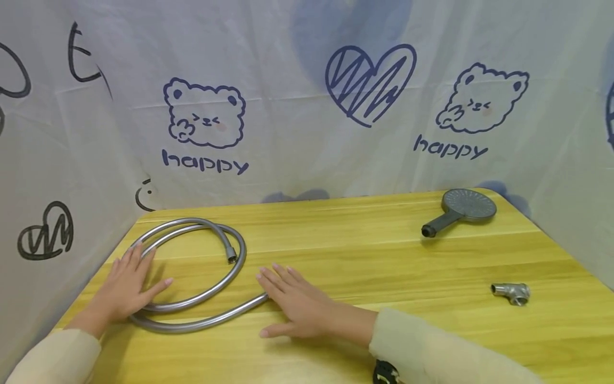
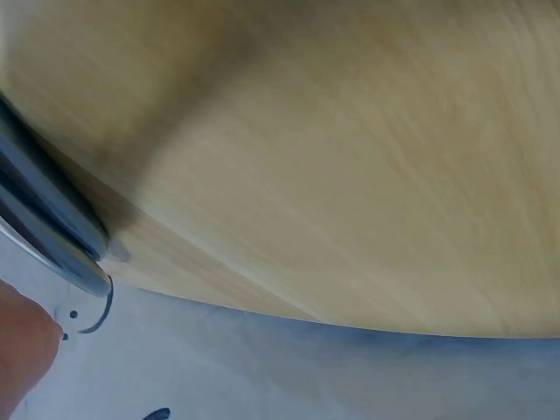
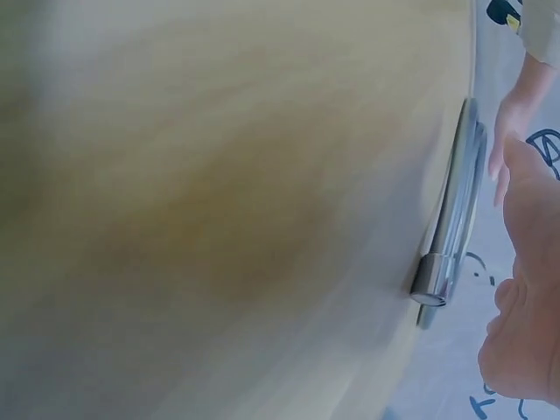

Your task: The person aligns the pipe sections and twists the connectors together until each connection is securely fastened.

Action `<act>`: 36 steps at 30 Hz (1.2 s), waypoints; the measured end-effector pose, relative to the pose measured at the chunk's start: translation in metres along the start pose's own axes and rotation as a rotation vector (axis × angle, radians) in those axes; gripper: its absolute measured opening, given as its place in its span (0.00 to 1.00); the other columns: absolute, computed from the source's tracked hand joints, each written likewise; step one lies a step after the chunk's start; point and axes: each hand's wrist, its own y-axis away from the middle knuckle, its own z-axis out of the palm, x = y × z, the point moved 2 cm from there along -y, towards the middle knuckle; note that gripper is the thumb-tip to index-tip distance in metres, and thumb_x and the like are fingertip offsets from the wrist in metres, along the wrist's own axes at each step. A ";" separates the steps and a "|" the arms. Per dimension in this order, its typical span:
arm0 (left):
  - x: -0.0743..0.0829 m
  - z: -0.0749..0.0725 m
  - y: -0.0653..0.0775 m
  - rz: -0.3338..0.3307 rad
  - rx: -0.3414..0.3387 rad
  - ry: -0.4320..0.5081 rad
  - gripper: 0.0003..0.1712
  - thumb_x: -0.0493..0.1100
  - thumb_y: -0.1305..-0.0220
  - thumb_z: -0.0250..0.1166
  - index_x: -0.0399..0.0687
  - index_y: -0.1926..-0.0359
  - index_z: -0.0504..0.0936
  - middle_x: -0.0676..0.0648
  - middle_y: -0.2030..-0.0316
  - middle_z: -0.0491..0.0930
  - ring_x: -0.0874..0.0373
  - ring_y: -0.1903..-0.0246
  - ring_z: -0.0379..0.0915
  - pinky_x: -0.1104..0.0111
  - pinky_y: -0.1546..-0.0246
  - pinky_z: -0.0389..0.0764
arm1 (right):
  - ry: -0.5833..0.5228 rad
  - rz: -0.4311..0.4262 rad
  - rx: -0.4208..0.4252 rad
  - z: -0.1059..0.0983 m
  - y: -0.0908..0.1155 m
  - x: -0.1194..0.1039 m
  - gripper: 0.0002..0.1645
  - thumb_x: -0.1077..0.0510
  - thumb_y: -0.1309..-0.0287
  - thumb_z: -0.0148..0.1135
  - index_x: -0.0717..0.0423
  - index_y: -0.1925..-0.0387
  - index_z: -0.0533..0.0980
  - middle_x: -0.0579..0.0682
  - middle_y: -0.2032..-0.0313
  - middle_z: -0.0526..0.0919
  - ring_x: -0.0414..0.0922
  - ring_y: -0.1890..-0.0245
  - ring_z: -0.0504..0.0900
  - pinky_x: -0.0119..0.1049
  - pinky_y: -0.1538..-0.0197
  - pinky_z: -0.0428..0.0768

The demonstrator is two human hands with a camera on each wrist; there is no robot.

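Observation:
A shiny grey metal shower hose (image 1: 192, 325) lies coiled on the left of the wooden table. My left hand (image 1: 127, 285) spreads its fingers over the coil's left side, thumb pointing inward. Over the hose's near end is my right hand (image 1: 304, 309), palm down with straight fingers, and it hides that end. The other end, with a metal nut (image 1: 232, 256), rests inside the coil. In the left wrist view, hose loops (image 2: 44, 188) show at the left beside part of the hand. The right wrist view shows the hose nut (image 3: 430, 278) and my right hand (image 3: 525, 324).
A grey hand shower head (image 1: 469, 205) lies at the back right of the table, handle toward the front left. Nearer, on the right, is a small metal tee fitting (image 1: 513, 292). White cloth (image 1: 288, 128) with drawn bears and hearts hangs behind and beside the table.

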 end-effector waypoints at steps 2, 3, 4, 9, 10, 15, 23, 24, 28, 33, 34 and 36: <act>-0.003 -0.001 0.000 -0.002 0.007 -0.014 0.50 0.62 0.36 0.50 0.27 0.31 0.45 0.21 0.33 0.36 0.24 0.35 0.33 0.35 0.39 0.36 | 0.003 -0.003 -0.002 -0.001 -0.004 -0.001 0.54 0.30 0.41 0.45 0.57 0.28 0.37 0.54 0.27 0.38 0.52 0.27 0.35 0.48 0.28 0.42; -0.005 -0.001 -0.001 -0.004 0.013 -0.019 0.49 0.62 0.36 0.50 0.27 0.32 0.47 0.21 0.33 0.38 0.22 0.36 0.35 0.34 0.39 0.38 | 0.005 -0.004 -0.006 -0.002 -0.006 -0.002 0.54 0.30 0.41 0.45 0.57 0.28 0.37 0.55 0.27 0.38 0.52 0.27 0.35 0.48 0.28 0.42; -0.007 -0.002 -0.001 -0.005 0.020 -0.028 0.49 0.62 0.36 0.51 0.26 0.32 0.48 0.21 0.34 0.40 0.21 0.37 0.36 0.34 0.40 0.40 | 0.006 -0.005 -0.012 -0.002 -0.009 -0.003 0.54 0.30 0.40 0.45 0.57 0.28 0.37 0.55 0.27 0.37 0.52 0.27 0.35 0.47 0.28 0.42; -0.017 -0.003 -0.004 -0.039 0.009 -0.057 0.48 0.63 0.36 0.50 0.23 0.35 0.53 0.18 0.36 0.45 0.18 0.40 0.40 0.33 0.42 0.44 | 0.017 -0.001 -0.041 -0.002 -0.018 -0.009 0.54 0.30 0.40 0.44 0.57 0.28 0.37 0.55 0.27 0.36 0.52 0.27 0.35 0.47 0.28 0.43; -0.019 -0.004 -0.004 -0.048 0.001 -0.060 0.49 0.63 0.36 0.49 0.23 0.35 0.53 0.18 0.37 0.45 0.17 0.40 0.40 0.33 0.43 0.45 | 0.027 0.001 -0.041 -0.001 -0.020 -0.010 0.54 0.30 0.40 0.44 0.57 0.28 0.37 0.55 0.28 0.36 0.52 0.27 0.36 0.47 0.28 0.43; -0.026 -0.007 -0.006 -0.075 -0.026 -0.045 0.50 0.63 0.35 0.47 0.21 0.35 0.47 0.16 0.37 0.42 0.16 0.41 0.39 0.33 0.43 0.44 | 0.065 0.009 -0.048 0.000 -0.030 -0.013 0.54 0.30 0.41 0.44 0.56 0.28 0.39 0.55 0.27 0.38 0.52 0.27 0.38 0.47 0.28 0.46; -0.026 -0.004 -0.010 -0.088 -0.056 -0.026 0.51 0.62 0.34 0.46 0.17 0.36 0.44 0.14 0.38 0.42 0.16 0.42 0.41 0.33 0.43 0.46 | 0.079 0.019 -0.075 0.003 -0.045 -0.014 0.51 0.30 0.40 0.44 0.56 0.28 0.43 0.55 0.27 0.42 0.52 0.27 0.41 0.46 0.28 0.46; -0.027 -0.003 -0.010 -0.088 -0.056 -0.024 0.51 0.62 0.33 0.46 0.16 0.36 0.44 0.14 0.39 0.42 0.16 0.43 0.41 0.33 0.43 0.46 | 0.086 0.022 -0.080 0.005 -0.047 -0.013 0.51 0.30 0.40 0.44 0.56 0.28 0.43 0.55 0.27 0.42 0.52 0.27 0.42 0.46 0.28 0.46; -0.029 0.001 -0.011 -0.098 -0.071 -0.005 0.51 0.62 0.33 0.45 0.14 0.37 0.42 0.13 0.39 0.40 0.16 0.43 0.39 0.33 0.43 0.45 | 0.092 0.023 -0.096 0.009 -0.055 -0.013 0.52 0.29 0.40 0.43 0.55 0.28 0.43 0.53 0.27 0.43 0.51 0.27 0.43 0.44 0.28 0.46; -0.033 0.004 -0.011 -0.111 -0.088 0.005 0.51 0.62 0.32 0.43 0.13 0.38 0.42 0.12 0.40 0.39 0.16 0.42 0.38 0.33 0.43 0.44 | 0.093 0.016 -0.130 0.013 -0.062 -0.014 0.51 0.29 0.40 0.41 0.55 0.28 0.41 0.52 0.27 0.42 0.50 0.27 0.42 0.42 0.27 0.44; -0.033 0.005 -0.011 -0.113 -0.088 0.008 0.51 0.62 0.32 0.43 0.12 0.38 0.42 0.12 0.40 0.39 0.15 0.42 0.38 0.33 0.43 0.44 | 0.089 0.018 -0.138 0.014 -0.062 -0.014 0.51 0.29 0.40 0.41 0.55 0.28 0.41 0.52 0.27 0.42 0.50 0.27 0.41 0.42 0.27 0.43; -0.034 0.005 -0.012 -0.115 -0.084 0.014 0.50 0.61 0.31 0.42 0.12 0.38 0.43 0.12 0.40 0.40 0.15 0.43 0.38 0.33 0.42 0.44 | 0.089 0.020 -0.148 0.015 -0.064 -0.014 0.51 0.29 0.40 0.41 0.54 0.28 0.41 0.51 0.27 0.42 0.49 0.27 0.41 0.41 0.27 0.43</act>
